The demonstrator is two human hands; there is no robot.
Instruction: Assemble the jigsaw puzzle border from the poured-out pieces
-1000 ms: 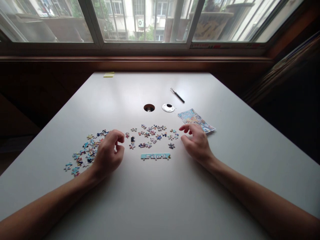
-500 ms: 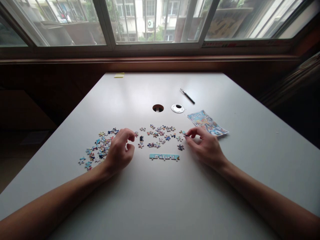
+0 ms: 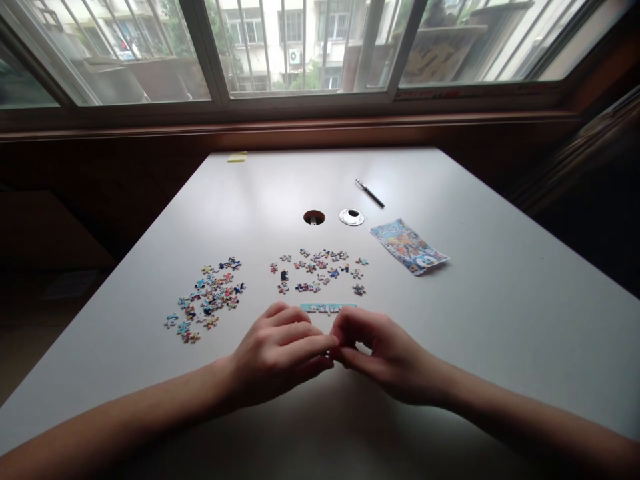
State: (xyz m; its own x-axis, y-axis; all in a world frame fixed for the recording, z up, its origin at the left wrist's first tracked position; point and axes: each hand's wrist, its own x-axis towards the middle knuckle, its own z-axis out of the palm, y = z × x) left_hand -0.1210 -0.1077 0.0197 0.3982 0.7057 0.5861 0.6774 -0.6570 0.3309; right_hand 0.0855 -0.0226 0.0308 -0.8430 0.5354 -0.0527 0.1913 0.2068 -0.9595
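Observation:
My left hand (image 3: 285, 347) and my right hand (image 3: 383, 350) meet fingertip to fingertip, just above the table and in front of a joined strip of puzzle pieces (image 3: 320, 308). The right thumb and forefinger are pinched on a small puzzle piece, mostly hidden by the fingers. My left fingers are closed together against the right fingertips; what they grip is hidden. The pale blue strip is partly covered by my hands. Beyond it lie several loose puzzle pieces (image 3: 323, 278), spread apart. A denser pile of pieces (image 3: 213, 297) lies to the left.
The white table (image 3: 490, 320) has a round cable hole (image 3: 314, 218), with its silver cover (image 3: 351, 217) beside it. A pen (image 3: 370, 193) lies farther back. A colourful picture sheet (image 3: 409, 247) is at the right, a yellow sticky note (image 3: 237, 157) at the far edge.
Both hands have come inward and nearer to me until their fingertips meet. The left hand has left the pile; the right has brought a puzzle piece from the right side. The view has shifted slightly.

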